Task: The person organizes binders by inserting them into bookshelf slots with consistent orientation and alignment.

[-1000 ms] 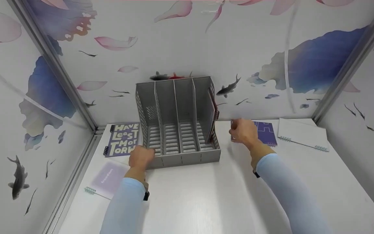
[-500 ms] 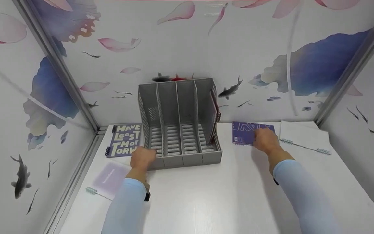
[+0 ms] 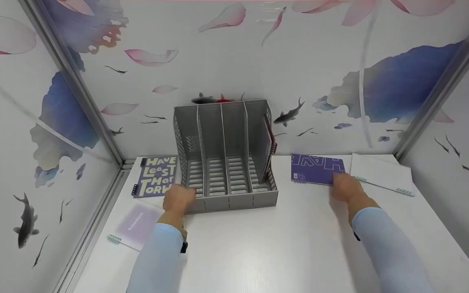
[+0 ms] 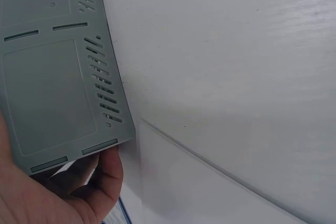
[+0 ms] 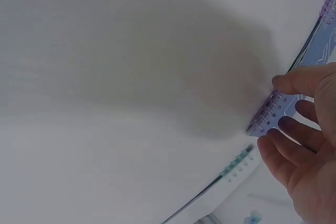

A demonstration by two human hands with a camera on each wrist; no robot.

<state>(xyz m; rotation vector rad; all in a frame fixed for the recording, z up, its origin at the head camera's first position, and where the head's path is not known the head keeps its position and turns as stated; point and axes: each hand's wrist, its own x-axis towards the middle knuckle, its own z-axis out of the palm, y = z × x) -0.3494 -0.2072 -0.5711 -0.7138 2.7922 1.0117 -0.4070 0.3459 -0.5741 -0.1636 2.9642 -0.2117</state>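
My left hand (image 3: 178, 198) grips the near left corner of a grey desk file organizer (image 3: 240, 199); in the left wrist view the fingers curl under the organizer's edge (image 4: 79, 153). My right hand (image 3: 346, 187) is at the near right corner of a purple spiral notebook (image 3: 316, 169) lying on the table. The right wrist view shows the thumb by the notebook's spiral binding (image 5: 268, 111), the other fingers loosely bent around its corner with a gap to the thumb. One thin notebook (image 3: 267, 146) with a dark red edge stands in the organizer's rightmost slot.
A white spiral notebook (image 3: 381, 173) lies right of the purple one. Left of the organizer lie a "Have Least" notebook (image 3: 155, 177) and a pale lilac notebook (image 3: 136, 224). The patterned back wall (image 3: 234, 61) stands close behind the organizer.
My right hand has moved from the left end of the purple notebook across to its near right corner, uncovering its cover. My left hand stays on the organizer.
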